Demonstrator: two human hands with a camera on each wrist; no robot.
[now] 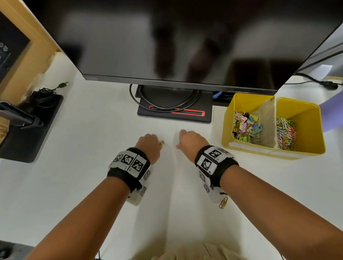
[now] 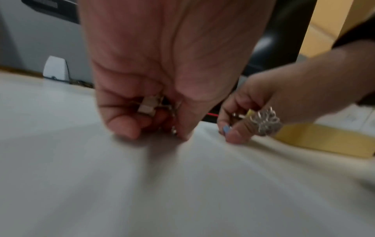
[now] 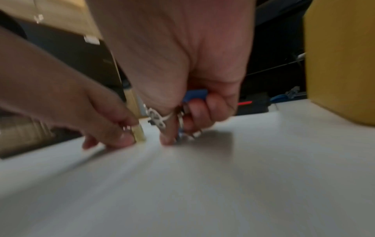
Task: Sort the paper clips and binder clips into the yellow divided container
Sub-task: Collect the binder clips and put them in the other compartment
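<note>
Ahead of our fingers stands the monitor (image 1: 177,34) on the white desk (image 1: 73,193). To the right of our right fingers sits the yellow container (image 1: 304,154), binder clips (image 1: 245,127) heaped in its left compartment, paper clips (image 1: 285,133) in its right. Our left hand (image 1: 149,146) is down at the desk, fingers (image 2: 125,126) curled tight round a pale binder clip (image 2: 147,105) against the palm. Just to its right, apart from it, our right hand (image 1: 190,141) curls narrow round a blue clip (image 3: 195,94) with metal loops below it, fingertips (image 3: 168,139) touching the desk. Two paper clips, orange and yellow (image 1: 223,202), lie behind our right fingers, beside the wrist.
</note>
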